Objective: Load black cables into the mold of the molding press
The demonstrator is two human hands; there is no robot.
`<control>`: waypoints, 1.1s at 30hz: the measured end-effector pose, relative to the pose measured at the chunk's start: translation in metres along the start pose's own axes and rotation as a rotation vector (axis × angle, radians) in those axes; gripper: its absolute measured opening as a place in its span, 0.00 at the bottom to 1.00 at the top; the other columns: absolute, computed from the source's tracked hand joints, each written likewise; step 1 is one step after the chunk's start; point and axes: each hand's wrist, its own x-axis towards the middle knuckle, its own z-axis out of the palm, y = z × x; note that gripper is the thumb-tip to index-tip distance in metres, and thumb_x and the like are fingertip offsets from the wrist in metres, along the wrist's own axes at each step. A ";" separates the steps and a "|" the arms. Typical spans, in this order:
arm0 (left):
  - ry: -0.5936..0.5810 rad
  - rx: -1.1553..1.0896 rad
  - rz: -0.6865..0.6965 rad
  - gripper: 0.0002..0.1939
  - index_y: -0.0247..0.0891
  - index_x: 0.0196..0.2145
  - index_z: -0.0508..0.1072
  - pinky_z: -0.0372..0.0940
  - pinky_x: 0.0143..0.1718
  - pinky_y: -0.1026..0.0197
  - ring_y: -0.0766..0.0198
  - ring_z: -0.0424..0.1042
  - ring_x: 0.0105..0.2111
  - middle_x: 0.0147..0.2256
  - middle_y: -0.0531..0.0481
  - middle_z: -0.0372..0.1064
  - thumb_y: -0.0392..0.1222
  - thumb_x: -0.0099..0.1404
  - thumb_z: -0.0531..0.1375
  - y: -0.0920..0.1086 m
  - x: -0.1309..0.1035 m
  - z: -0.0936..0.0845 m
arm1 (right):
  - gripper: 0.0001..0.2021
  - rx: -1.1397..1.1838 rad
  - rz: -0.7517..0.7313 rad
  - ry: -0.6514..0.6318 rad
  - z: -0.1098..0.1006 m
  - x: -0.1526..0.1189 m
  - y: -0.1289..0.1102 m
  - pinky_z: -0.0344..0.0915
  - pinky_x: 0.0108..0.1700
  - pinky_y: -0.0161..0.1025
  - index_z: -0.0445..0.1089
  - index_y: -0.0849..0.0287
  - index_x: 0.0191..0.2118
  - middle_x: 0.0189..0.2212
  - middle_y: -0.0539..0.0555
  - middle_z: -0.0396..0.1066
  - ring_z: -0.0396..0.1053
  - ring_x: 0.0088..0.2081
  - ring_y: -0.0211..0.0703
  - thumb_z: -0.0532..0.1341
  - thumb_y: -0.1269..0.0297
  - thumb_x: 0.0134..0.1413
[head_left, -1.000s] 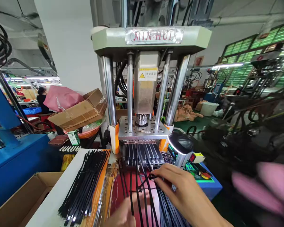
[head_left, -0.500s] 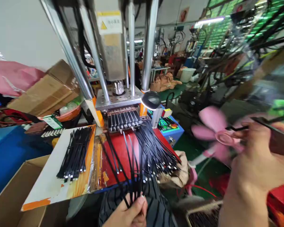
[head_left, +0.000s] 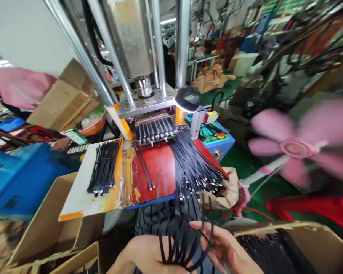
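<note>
My left hand (head_left: pixel 151 253), low in the middle, is closed round a bunch of thin black straps (head_left: pixel 180 238) that fan upward and blur. Beside it on the right, my right hand (head_left: pixel 223 243) touches the bunch, its fingers partly hidden by straps. Ahead is a press with a row of black straps in its fixture (head_left: pixel 156 129). Two loose black straps (head_left: pixel 144 167) lie on the red surface (head_left: pixel 160 171). A large pile of straps (head_left: pixel 194 163) spreads on the right of it, and a neater bundle (head_left: pixel 103 167) lies on the white and orange board (head_left: pixel 74 194).
A pink fan (head_left: pixel 295 147) spins at the right. An open carton (head_left: pixel 322 243) of black straps stands at the lower right. Open cardboard boxes (head_left: pixel 45 224) are at the lower left. A round lamp (head_left: pixel 188 99) and a blue control box (head_left: pixel 227 144) flank the press.
My right hand has come from the far right down to the strap bunch beside my left hand. The view has shifted, and fewer straps show over the red surface.
</note>
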 end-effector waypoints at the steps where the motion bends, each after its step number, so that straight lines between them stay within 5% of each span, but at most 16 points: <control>1: -0.123 0.051 0.045 0.47 0.35 0.48 0.83 0.72 0.42 0.58 0.54 0.76 0.35 0.36 0.41 0.78 0.79 0.66 0.44 0.000 -0.002 -0.006 | 0.48 0.056 0.025 -0.085 0.017 0.008 -0.006 0.49 0.21 0.32 0.78 0.53 0.54 0.34 0.56 0.74 0.57 0.21 0.33 0.65 0.20 0.34; 4: -0.318 0.098 0.110 0.56 0.29 0.49 0.82 0.73 0.42 0.54 0.51 0.77 0.35 0.34 0.38 0.77 0.82 0.63 0.38 -0.005 -0.010 -0.022 | 0.39 0.089 0.147 -0.229 0.063 0.037 -0.021 0.49 0.22 0.30 0.79 0.53 0.52 0.36 0.57 0.75 0.62 0.26 0.35 0.67 0.26 0.43; 8: -0.207 -0.210 0.038 0.46 0.31 0.42 0.81 0.73 0.30 0.54 0.55 0.76 0.25 0.25 0.45 0.73 0.81 0.62 0.50 -0.024 -0.032 -0.025 | 0.28 0.035 0.240 -0.303 0.107 0.073 -0.027 0.52 0.24 0.28 0.80 0.56 0.44 0.28 0.50 0.71 0.60 0.25 0.31 0.74 0.38 0.45; 10: -0.036 -0.358 0.024 0.39 0.33 0.42 0.81 0.71 0.29 0.56 0.57 0.75 0.22 0.23 0.48 0.72 0.76 0.64 0.55 -0.035 -0.047 -0.020 | 0.27 -0.020 0.222 -0.302 0.123 0.089 -0.029 0.55 0.25 0.28 0.80 0.57 0.42 0.27 0.49 0.71 0.62 0.25 0.31 0.75 0.40 0.44; 13: 0.377 -0.496 0.099 0.30 0.34 0.45 0.79 0.71 0.33 0.60 0.62 0.77 0.24 0.25 0.50 0.74 0.67 0.67 0.60 -0.051 -0.071 -0.011 | 0.27 -0.089 0.178 -0.325 0.147 0.119 -0.037 0.61 0.26 0.30 0.80 0.59 0.42 0.29 0.50 0.74 0.67 0.26 0.35 0.76 0.42 0.42; 17: 0.855 -0.637 0.172 0.27 0.31 0.48 0.76 0.72 0.37 0.60 0.61 0.79 0.31 0.33 0.43 0.79 0.60 0.67 0.65 -0.064 -0.103 -0.017 | 0.25 -0.201 0.079 -0.484 0.192 0.171 -0.061 0.63 0.25 0.32 0.78 0.60 0.37 0.25 0.50 0.74 0.68 0.24 0.36 0.75 0.42 0.44; 23: 1.199 -0.724 0.296 0.29 0.32 0.53 0.75 0.75 0.38 0.58 0.56 0.80 0.40 0.44 0.38 0.79 0.58 0.64 0.69 -0.054 -0.134 -0.087 | 0.27 -0.313 -0.118 -0.556 0.283 0.271 -0.097 0.58 0.25 0.31 0.77 0.61 0.38 0.30 0.51 0.74 0.64 0.26 0.34 0.75 0.41 0.41; 26: 1.448 -0.677 0.303 0.32 0.34 0.58 0.72 0.76 0.38 0.57 0.52 0.79 0.46 0.57 0.34 0.72 0.56 0.63 0.70 -0.046 -0.140 -0.117 | 0.27 -0.407 -0.177 -0.514 0.318 0.320 -0.105 0.58 0.24 0.31 0.74 0.60 0.37 0.28 0.49 0.71 0.62 0.25 0.33 0.71 0.38 0.43; 29: 1.653 -0.550 0.206 0.36 0.39 0.65 0.66 0.77 0.36 0.58 0.46 0.74 0.56 0.68 0.34 0.59 0.56 0.65 0.68 -0.049 -0.143 -0.111 | 0.25 -0.551 -0.218 -0.424 0.320 0.346 -0.108 0.67 0.31 0.36 0.70 0.59 0.34 0.26 0.50 0.71 0.68 0.28 0.37 0.70 0.40 0.45; 33: 1.647 -0.403 0.113 0.31 0.43 0.64 0.67 0.76 0.33 0.60 0.47 0.75 0.55 0.67 0.36 0.61 0.58 0.69 0.63 -0.070 -0.155 -0.068 | 0.24 -0.751 -0.288 -0.332 0.249 0.325 -0.104 0.72 0.40 0.43 0.73 0.59 0.37 0.29 0.51 0.75 0.74 0.33 0.45 0.74 0.47 0.37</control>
